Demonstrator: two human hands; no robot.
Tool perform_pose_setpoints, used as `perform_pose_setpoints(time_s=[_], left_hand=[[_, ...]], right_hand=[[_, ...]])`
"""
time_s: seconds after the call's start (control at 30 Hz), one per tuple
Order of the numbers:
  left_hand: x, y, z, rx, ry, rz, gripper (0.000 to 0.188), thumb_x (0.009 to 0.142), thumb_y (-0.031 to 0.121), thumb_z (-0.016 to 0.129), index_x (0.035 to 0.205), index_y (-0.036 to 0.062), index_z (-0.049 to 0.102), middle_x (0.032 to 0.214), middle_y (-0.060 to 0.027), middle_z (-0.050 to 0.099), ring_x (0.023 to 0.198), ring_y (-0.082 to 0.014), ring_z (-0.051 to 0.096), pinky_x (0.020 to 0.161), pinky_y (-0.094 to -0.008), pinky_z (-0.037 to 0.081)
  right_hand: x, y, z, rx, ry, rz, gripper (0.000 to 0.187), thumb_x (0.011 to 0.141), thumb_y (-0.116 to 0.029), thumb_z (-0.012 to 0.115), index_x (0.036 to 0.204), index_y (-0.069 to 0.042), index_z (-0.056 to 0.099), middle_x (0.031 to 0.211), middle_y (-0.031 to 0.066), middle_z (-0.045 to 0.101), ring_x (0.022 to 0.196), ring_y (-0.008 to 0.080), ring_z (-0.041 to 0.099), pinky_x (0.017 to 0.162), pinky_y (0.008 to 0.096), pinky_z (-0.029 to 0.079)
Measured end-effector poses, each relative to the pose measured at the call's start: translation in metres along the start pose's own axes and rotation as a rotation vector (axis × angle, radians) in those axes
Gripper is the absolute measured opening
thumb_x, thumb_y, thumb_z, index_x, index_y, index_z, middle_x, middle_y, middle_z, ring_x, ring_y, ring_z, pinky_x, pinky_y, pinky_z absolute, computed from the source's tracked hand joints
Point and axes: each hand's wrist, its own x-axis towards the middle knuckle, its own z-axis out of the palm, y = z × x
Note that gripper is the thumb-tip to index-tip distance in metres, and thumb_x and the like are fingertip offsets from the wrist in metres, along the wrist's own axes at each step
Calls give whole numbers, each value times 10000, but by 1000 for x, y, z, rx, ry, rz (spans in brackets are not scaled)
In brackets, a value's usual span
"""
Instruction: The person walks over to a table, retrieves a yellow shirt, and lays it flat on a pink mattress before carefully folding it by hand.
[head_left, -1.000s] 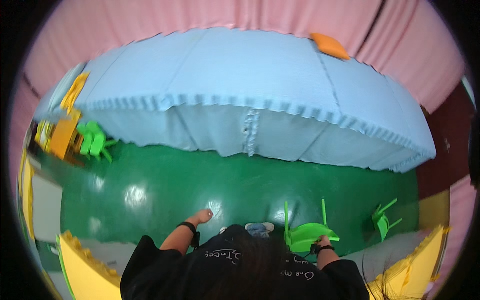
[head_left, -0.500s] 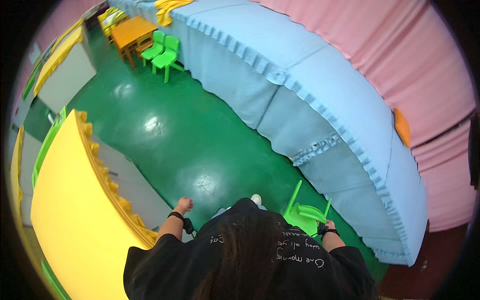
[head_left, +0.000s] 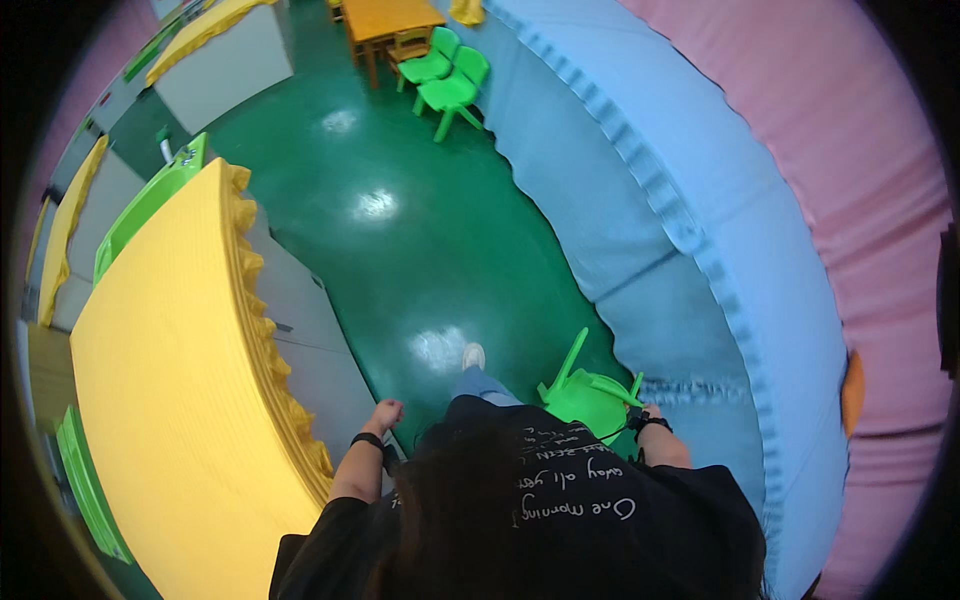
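A green child's chair [head_left: 590, 403] is at my right side, its legs sticking out ahead. My right hand [head_left: 650, 411] is closed at the chair's near right part, with the fingers partly hidden behind the wrist and chair. My left hand [head_left: 388, 414] hangs in a loose fist beside the yellow-covered cabinet, and I see nothing in it. Dark bands circle both wrists.
On my left runs a grey cabinet [head_left: 310, 345] under a ruffled yellow cover [head_left: 170, 350]. A long row draped in blue cloth [head_left: 640, 270] borders the green floor [head_left: 400, 270] on the right. Two green chairs [head_left: 455, 90] and an orange table [head_left: 390, 17] stand ahead.
I have stepped forward along the aisle, and the view has turned. The green chair has travelled with my right hand. My left hand stays loosely closed.
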Motion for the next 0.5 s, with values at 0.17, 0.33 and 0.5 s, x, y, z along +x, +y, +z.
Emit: perform_pose_setpoints(time_s=[0.17,0.33,0.5], left_hand=[[21,23,-78,142,-6,-140,228,811,225,451,901,51,568,784,-77,595,645,-167,554,529,-309,437],[55,28,-157,157,355,79,213,786,160,451,889,28,582,751,-95,587,665,-171,553,597,-292,453],[80,124,-191,-200,283,153,211,792,137,440,915,32,575,701,-64,561,637,-151,538,560,-286,444]], right_hand=[[31,-169,11,-160,-48,-47,521,643,-461,653,843,18,614,781,184,609,765,317,590,641,399,443],[26,-364,14,-26,-150,-132,399,676,-348,668,852,6,609,771,145,616,702,278,582,583,375,433],[75,-485,28,264,-152,-123,275,680,-206,716,748,39,612,649,93,595,559,177,560,490,332,415]])
